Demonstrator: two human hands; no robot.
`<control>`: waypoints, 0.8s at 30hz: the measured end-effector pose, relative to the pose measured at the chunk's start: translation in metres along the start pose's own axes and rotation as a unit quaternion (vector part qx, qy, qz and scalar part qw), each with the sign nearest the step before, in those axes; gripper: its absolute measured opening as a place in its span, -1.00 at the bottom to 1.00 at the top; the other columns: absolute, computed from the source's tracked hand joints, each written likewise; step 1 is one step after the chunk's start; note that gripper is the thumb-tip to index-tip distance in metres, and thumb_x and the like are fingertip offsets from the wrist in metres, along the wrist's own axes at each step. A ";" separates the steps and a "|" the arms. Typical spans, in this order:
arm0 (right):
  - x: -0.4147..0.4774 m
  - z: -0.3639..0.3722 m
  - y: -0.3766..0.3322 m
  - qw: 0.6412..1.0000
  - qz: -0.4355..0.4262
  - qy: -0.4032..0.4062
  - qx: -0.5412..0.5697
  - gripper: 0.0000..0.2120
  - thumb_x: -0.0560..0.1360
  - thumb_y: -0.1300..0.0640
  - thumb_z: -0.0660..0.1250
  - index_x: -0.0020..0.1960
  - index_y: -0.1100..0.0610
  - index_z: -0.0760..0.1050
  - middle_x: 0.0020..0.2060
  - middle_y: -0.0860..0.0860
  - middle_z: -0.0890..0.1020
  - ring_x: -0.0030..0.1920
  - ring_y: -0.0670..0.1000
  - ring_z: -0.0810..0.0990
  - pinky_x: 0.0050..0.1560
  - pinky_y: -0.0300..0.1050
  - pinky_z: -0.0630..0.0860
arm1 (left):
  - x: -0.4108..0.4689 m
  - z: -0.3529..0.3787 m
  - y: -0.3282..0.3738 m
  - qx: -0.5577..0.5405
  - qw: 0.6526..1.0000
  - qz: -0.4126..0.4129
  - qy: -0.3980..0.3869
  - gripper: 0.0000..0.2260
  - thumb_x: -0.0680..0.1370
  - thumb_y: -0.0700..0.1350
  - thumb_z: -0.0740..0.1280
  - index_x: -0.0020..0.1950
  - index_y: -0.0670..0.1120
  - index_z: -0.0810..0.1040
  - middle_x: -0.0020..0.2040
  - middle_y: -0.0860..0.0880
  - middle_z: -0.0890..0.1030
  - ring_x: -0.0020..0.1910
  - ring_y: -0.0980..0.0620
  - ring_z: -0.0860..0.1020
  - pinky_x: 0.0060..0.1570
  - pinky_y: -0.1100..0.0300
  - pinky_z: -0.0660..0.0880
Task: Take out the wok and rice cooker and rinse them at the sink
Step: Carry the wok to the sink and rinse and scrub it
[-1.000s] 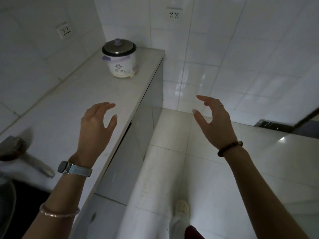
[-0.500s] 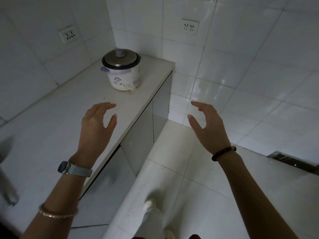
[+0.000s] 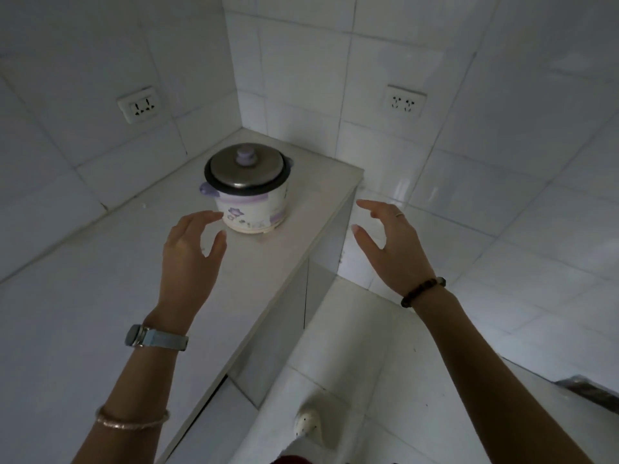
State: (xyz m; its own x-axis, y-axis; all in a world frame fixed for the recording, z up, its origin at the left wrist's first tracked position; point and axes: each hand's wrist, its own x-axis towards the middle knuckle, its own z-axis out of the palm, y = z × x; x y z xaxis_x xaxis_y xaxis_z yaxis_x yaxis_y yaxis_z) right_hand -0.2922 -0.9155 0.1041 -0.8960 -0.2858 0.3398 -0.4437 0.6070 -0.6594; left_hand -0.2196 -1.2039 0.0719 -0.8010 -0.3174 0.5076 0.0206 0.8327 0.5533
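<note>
The rice cooker (image 3: 248,192), lid (image 3: 246,167) on, stands near the worktop's (image 3: 100,279) far corner, its print too dim to make out. Just before it the left hand (image 3: 187,256) has a spread, empty grip. So does the right hand (image 3: 392,249), past the worktop's edge.

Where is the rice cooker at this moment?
In the head view, the rice cooker stands at the far end of the counter, near the wall corner, just beyond the left hand.
</note>
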 end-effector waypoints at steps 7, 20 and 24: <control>0.090 0.033 0.010 0.998 0.005 -0.034 0.047 -0.64 0.57 0.07 0.26 0.35 0.02 0.38 0.25 -0.03 0.47 0.23 -0.07 0.45 0.18 -0.20 0.37 | 0.070 0.024 -0.032 0.003 0.999 -0.039 0.013 -0.75 0.55 -0.22 0.35 0.23 -0.21 0.54 0.16 -0.20 0.58 0.13 -0.16 0.54 0.16 0.18 0.35; 0.249 0.113 0.041 0.976 0.049 -0.130 0.168 -0.75 0.57 0.10 0.26 0.25 0.06 0.46 0.13 -0.11 0.53 0.05 -0.17 0.51 0.02 -0.41 0.41 | 0.131 0.073 -0.097 -0.063 0.960 -0.272 0.023 -0.73 0.60 -0.18 0.29 0.29 -0.20 0.50 0.22 -0.22 0.55 0.13 -0.16 0.57 0.08 0.15 0.45; 0.305 0.143 0.071 0.968 0.074 -0.169 0.168 -0.72 0.58 0.06 0.25 0.28 0.06 0.45 0.14 -0.06 0.53 0.10 -0.05 0.53 0.05 -0.23 0.45 | 0.162 0.095 -0.115 -0.028 0.939 -0.341 0.035 -0.72 0.61 -0.18 0.27 0.30 -0.22 0.49 0.21 -0.21 0.57 0.11 -0.16 0.57 0.03 0.21 0.39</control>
State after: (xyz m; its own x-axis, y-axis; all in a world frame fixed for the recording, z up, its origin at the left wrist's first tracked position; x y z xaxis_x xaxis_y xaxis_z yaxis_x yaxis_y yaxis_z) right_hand -0.5994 -1.0655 0.0644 -0.8795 -0.4753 0.0230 -0.2393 0.3999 -0.8848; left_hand -0.4087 -1.3078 0.0281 -0.5975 -0.7994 0.0630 -0.4505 0.3997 0.7983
